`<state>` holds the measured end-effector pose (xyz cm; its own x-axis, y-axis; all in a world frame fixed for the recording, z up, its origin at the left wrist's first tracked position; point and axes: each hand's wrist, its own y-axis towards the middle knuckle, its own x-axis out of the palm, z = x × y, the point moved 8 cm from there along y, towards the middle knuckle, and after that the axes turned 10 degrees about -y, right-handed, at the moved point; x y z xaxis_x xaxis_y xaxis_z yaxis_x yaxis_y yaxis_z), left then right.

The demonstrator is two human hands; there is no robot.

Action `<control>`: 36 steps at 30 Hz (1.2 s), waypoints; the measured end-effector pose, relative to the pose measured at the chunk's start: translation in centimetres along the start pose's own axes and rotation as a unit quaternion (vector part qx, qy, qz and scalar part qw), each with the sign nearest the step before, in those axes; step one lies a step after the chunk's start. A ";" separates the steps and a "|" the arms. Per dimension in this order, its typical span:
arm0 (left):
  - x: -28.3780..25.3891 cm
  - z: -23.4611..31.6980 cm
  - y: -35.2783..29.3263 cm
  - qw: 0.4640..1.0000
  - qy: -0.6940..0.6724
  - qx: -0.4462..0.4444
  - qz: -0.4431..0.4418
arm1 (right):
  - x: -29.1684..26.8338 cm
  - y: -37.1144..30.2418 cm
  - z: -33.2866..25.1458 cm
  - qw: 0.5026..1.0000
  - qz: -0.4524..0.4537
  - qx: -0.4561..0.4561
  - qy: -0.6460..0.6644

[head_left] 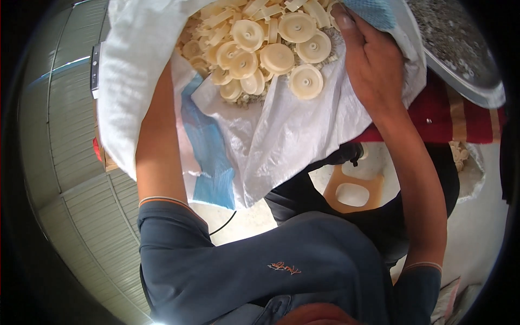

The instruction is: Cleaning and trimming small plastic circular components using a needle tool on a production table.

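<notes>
A white woven sack (303, 127) with blue stripes gapes in front of me. Inside it lies a heap of cream plastic parts: round discs with raised hubs (306, 82), flat bars (266, 12) and small pale granules. My left forearm reaches up into the sack's left side, where cloth and parts hide the hand, so its fingers do not show. My right hand (374, 67) is at the sack's right side, thumb beside the parts and fingers closed on the blue-striped cloth; the fingertips are partly hidden at the top edge.
A metal-rimmed round container (476, 97) with grey contents stands at the upper right, by dark red cloth (430, 111). Below are a tan plastic stool (330, 192) and another whitish bag (475, 176) with cream parts. Corrugated metal panelling (81, 141) fills the left.
</notes>
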<state>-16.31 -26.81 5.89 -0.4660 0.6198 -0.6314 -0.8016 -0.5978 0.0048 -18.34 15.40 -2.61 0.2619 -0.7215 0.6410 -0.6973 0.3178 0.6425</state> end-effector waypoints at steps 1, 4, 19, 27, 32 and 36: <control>-0.6 -0.5 0.0 1.000 0.007 0.000 0.015 | 1.6 0.2 0.3 0.956 -0.111 0.135 -0.235; 0.4 -0.4 -0.7 0.999 0.011 0.009 0.048 | 1.9 0.3 0.4 0.828 -0.225 0.283 -0.429; 12.9 6.9 -24.9 0.817 0.422 0.390 -0.045 | 1.5 -0.3 -2.8 0.820 -0.361 0.092 -0.434; 6.8 4.5 -19.2 0.859 0.387 0.335 0.002 | 1.2 0.7 -3.3 0.790 -0.345 0.141 -0.487; 6.9 8.5 -24.0 0.880 0.222 0.412 0.086 | 0.2 0.1 -3.9 0.805 -0.356 0.124 -0.458; 9.8 7.7 -26.3 0.924 0.146 0.353 0.010 | 2.2 -0.3 -5.8 0.765 -0.398 0.108 -0.495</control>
<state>-2.67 -1.14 5.58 -0.4446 0.3865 -0.8081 -0.8869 -0.0636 0.4576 -13.64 17.26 1.07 0.1019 -0.7802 -0.6172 -0.7025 -0.4957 0.5106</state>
